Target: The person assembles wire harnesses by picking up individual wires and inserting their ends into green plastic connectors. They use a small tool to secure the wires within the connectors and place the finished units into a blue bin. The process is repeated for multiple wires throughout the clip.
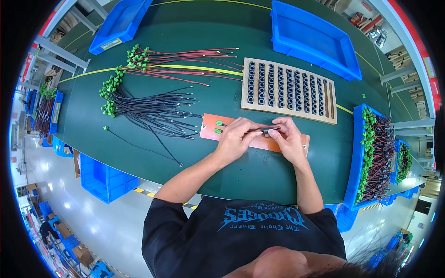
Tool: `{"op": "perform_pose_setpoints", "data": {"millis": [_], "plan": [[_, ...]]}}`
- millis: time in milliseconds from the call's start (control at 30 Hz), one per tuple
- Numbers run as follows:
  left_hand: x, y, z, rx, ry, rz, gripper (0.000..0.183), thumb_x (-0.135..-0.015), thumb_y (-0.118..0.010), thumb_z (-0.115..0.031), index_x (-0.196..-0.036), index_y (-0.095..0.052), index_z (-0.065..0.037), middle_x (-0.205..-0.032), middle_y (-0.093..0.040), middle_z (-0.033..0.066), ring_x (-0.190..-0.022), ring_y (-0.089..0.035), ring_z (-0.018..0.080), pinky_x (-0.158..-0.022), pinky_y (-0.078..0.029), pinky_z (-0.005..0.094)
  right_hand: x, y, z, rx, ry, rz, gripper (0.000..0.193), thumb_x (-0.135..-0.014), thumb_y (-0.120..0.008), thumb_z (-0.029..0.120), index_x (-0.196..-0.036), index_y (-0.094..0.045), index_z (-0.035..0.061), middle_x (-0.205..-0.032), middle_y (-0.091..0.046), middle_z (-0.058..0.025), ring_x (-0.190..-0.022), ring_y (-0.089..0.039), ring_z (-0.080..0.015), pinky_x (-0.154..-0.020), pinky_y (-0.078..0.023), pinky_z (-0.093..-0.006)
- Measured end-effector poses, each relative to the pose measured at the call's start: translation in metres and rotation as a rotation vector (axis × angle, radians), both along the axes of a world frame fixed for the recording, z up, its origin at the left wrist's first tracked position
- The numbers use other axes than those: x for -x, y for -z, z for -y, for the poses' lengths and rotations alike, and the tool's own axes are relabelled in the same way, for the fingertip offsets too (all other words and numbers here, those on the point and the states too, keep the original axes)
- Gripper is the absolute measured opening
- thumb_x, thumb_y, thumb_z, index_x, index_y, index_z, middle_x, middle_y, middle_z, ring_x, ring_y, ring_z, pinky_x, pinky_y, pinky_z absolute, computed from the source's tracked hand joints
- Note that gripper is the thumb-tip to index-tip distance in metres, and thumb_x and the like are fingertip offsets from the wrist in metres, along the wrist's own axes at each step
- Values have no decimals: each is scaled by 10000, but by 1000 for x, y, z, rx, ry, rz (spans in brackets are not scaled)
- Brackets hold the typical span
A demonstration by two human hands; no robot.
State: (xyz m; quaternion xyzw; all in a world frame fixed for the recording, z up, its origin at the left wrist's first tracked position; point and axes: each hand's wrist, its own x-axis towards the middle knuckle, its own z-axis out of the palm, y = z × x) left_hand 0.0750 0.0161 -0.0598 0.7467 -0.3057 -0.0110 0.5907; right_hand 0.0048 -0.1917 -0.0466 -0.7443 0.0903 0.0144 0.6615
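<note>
Both hands meet over an orange board (pixel 208 121) lying on the green table. My left hand (pixel 235 140) is closed in a pinch on thin red and black wires (pixel 272 127), partly hidden by its fingers. My right hand (pixel 289 141) is closed at the other side, thumb and fingertips around a short black cylindrical ring (pixel 266 131) and the wires beside it. How far the wires pass through the ring is hidden. Two green connectors (pixel 218 131) sit on the board's left part, beside my left hand.
Beyond the board stands a wooden rack (pixel 289 114) with rows of black rings. Black wires (pixel 143 109) and red wires (pixel 185 56) with green connectors lie to the left. Blue bins stand at the far left (pixel 121 25), far right (pixel 315 34) and right edge (pixel 357 157), the last full of wired connectors.
</note>
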Motion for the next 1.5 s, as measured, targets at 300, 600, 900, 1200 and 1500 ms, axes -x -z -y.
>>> {"op": "perform_pose_setpoints", "data": {"millis": [300, 600, 900, 1200, 1500], "plan": [[-4, -1, 4, 27, 95, -143, 151, -845, -830, -13, -863, -683, 18, -1030, -741, 120, -872, -703, 195, -739, -567, 330, -1, -12, -1, 80, -80, 26, 350, -1002, -695, 41, -1319, -555, -8, -1109, -756, -125, -1059, -694, -150, -951, -548, -309], [-9, 3, 4, 190, 184, -424, 185, -861, -767, 84, -792, -606, 24, -1044, -711, 162, -1042, -734, 234, -911, -625, 355, 2, -1, -3, 83, -92, 73, 308, -1006, -692, 40, -1291, -589, -17, -1142, -760, -138, -1060, -721, -170, -938, -575, -315], [-13, 7, 0, 127, 173, -400, 200, -862, -768, 113, -772, -613, 23, -1078, -702, 156, -1059, -732, 242, -912, -620, 361, 3, -6, 2, 124, -35, 71, 156, -1031, -663, 61, -1161, -705, -15, -1062, -780, -107, -984, -739, -173, -904, -584, -322], [-5, -12, 0, 2, 172, -406, 353, -890, -804, 8, -1097, -521, -26, -1101, -624, 95, -1042, -732, 207, -900, -608, 354, 3, -20, -9, 763, -36, 414, 72, -988, -708, 87, -1010, -717, 19, -902, -757, -124, -840, -733, -294, -859, -565, -385], [-14, -20, -8, -157, 296, -110, 225, -899, -780, -3, -1071, -634, -5, -1097, -646, 112, -1076, -677, 235, -910, -586, 351, 15, -18, 27, 21, 264, 221, 118, -1032, -668, 52, -1087, -708, -44, -1037, -771, -117, -922, -726, -153, -834, -589, -290]]}}
